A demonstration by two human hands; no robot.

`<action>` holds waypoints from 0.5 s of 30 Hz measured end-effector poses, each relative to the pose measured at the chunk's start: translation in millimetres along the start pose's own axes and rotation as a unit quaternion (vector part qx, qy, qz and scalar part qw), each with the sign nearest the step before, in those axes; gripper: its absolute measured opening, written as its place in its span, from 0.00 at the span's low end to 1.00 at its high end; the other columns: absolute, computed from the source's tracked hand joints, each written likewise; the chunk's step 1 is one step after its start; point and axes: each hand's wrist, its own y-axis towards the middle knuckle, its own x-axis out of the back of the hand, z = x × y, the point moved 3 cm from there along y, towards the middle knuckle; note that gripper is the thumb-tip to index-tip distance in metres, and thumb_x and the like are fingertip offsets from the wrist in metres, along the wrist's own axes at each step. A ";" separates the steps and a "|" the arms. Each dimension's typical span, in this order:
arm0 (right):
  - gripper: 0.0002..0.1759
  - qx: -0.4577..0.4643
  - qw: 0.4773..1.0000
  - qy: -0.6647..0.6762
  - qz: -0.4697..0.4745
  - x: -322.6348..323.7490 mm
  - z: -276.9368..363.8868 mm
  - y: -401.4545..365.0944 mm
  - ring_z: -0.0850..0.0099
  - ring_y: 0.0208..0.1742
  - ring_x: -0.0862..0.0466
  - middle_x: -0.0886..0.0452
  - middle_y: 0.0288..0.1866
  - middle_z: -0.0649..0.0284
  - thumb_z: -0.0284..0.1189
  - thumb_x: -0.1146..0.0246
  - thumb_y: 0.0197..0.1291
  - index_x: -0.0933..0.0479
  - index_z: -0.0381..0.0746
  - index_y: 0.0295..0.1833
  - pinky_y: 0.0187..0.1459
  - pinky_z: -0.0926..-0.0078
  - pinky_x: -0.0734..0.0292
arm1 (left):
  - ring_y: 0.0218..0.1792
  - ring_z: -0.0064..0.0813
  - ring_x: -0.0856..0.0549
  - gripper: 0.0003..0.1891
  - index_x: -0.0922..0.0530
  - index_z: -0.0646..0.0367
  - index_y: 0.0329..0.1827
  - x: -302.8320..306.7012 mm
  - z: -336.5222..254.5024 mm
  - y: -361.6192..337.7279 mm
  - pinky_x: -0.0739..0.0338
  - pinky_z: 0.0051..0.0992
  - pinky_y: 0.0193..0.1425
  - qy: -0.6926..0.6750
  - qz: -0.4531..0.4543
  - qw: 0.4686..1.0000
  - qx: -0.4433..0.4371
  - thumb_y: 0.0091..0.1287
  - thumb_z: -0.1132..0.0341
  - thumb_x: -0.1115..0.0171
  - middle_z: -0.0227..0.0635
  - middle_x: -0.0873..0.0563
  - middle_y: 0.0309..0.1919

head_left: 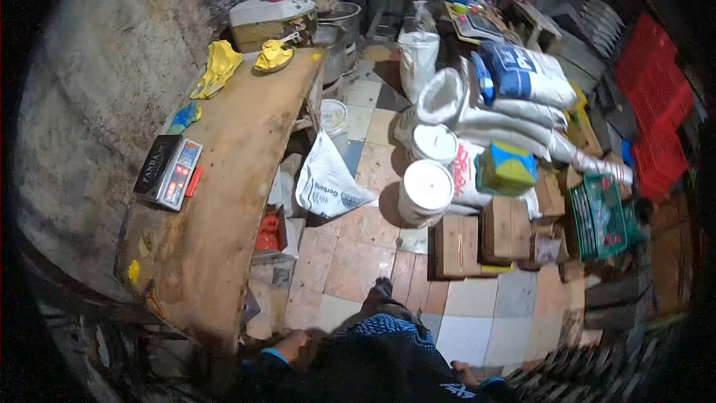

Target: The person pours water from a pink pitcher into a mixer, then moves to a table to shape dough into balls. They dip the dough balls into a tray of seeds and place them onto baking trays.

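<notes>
Low in the view, my left hand [292, 345] hangs beside my body, close to the near end of the wooden table [224, 201]. My right hand [465, 373] is at my other side, above the tiled floor. Both hands are small and dim, and their fingers and anything in them cannot be made out. On the table stand a digital scale [179, 179] with lit red digits, a black box [155, 168] against it, yellow crumpled material [218, 67] and a yellow lump on a dish [273, 56].
White buckets [426, 188], cardboard boxes [456, 246] and stacked sacks [526, 75] stand on the right, with a green crate [599, 216] and red crates [649, 97] beyond. A white sack [328, 179] lies by the table. Large metal pots [335, 30] stand at the back.
</notes>
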 end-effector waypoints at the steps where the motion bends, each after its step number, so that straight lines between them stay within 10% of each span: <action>1: 0.11 -0.118 0.982 -0.139 0.051 29.2 -18.6 41.1 0.65 0.23 0.25 0.26 0.21 0.55 0.36 0.36 0.42 0.26 0.40 0.23 0.26 0.64 0.27 | 0.41 0.42 0.18 0.12 0.17 0.61 0.36 7.3 -32.1 30.7 0.25 0.36 0.47 -0.092 0.018 0.995 0.034 0.64 0.64 0.46 0.50 0.17 0.40; 3: 0.22 -0.317 0.850 -0.398 0.134 77.7 -58.0 159.8 0.68 0.18 0.26 0.23 0.19 0.53 0.47 0.43 0.54 0.23 0.37 0.25 0.28 0.67 0.23 | 0.37 0.40 0.18 0.10 0.18 0.62 0.33 35.3 -72.6 99.7 0.25 0.35 0.44 -0.258 0.047 0.961 0.091 0.64 0.68 0.47 0.49 0.17 0.35; 4: 0.22 -0.487 0.851 -0.115 -0.159 109.4 -72.6 217.9 0.65 0.22 0.22 0.19 0.24 0.54 0.45 0.47 0.57 0.21 0.35 0.30 0.31 0.62 0.23 | 0.35 0.39 0.18 0.10 0.18 0.62 0.32 55.8 -83.9 125.7 0.25 0.34 0.43 -0.335 0.060 0.933 0.119 0.64 0.69 0.47 0.48 0.17 0.33; 5: 0.25 -0.453 0.859 -0.167 -0.172 138.5 -89.3 293.0 0.63 0.26 0.19 0.19 0.24 0.54 0.47 0.49 0.58 0.20 0.35 0.30 0.33 0.60 0.23 | 0.34 0.37 0.18 0.10 0.18 0.62 0.31 78.9 -87.7 141.6 0.25 0.33 0.42 -0.409 0.073 0.897 0.148 0.64 0.71 0.48 0.47 0.17 0.31; 7: 0.29 -0.424 0.882 -0.183 -0.093 190.0 4.7 481.8 0.62 0.34 0.16 0.18 0.28 0.50 0.51 0.51 0.59 0.21 0.33 0.32 0.34 0.62 0.23 | 0.26 0.32 0.21 0.12 0.21 0.64 0.26 92.3 130.1 141.6 0.26 0.31 0.36 -0.333 -0.037 0.927 0.170 0.63 0.66 0.45 0.44 0.22 0.21; 8: 0.20 -0.407 0.876 -0.189 -0.177 207.5 -11.2 553.2 0.68 0.12 0.25 0.26 0.12 0.60 0.40 0.41 0.52 0.27 0.37 0.15 0.16 0.67 0.30 | 0.26 0.33 0.21 0.13 0.20 0.63 0.26 94.5 147.5 168.0 0.26 0.32 0.36 -0.186 -0.082 0.956 0.213 0.63 0.63 0.44 0.44 0.22 0.21; 10: 0.24 -0.263 0.894 -0.291 -0.215 224.6 65.8 698.7 0.54 0.30 0.18 0.19 0.26 0.52 0.47 0.43 0.49 0.20 0.35 0.35 0.40 0.64 0.23 | 0.26 0.34 0.20 0.16 0.20 0.63 0.26 110.1 75.0 245.3 0.27 0.34 0.35 0.107 -0.132 0.925 0.339 0.62 0.57 0.43 0.43 0.23 0.19; 11: 0.24 -0.171 0.909 -0.298 -0.236 236.4 -13.6 758.2 0.55 0.27 0.18 0.19 0.27 0.50 0.46 0.43 0.50 0.22 0.34 0.39 0.35 0.63 0.22 | 0.28 0.36 0.19 0.17 0.19 0.62 0.27 89.9 130.2 279.7 0.26 0.35 0.36 0.161 -0.063 0.927 0.333 0.61 0.55 0.43 0.44 0.21 0.20; 13: 0.22 -0.252 0.923 -0.233 -0.175 229.3 49.1 868.3 0.58 0.24 0.19 0.20 0.27 0.50 0.43 0.42 0.51 0.23 0.33 0.38 0.28 0.64 0.23 | 0.32 0.40 0.17 0.20 0.18 0.61 0.28 77.6 149.3 354.0 0.26 0.37 0.38 0.264 0.068 0.915 0.296 0.60 0.50 0.42 0.46 0.18 0.22; 15: 0.16 -0.202 0.947 -0.138 -0.207 207.3 24.6 949.4 0.61 0.22 0.20 0.21 0.26 0.51 0.37 0.42 0.51 0.24 0.33 0.33 0.23 0.67 0.25 | 0.33 0.41 0.17 0.21 0.20 0.62 0.32 96.0 170.0 399.7 0.26 0.39 0.39 0.269 0.030 0.912 0.309 0.60 0.49 0.44 0.46 0.20 0.28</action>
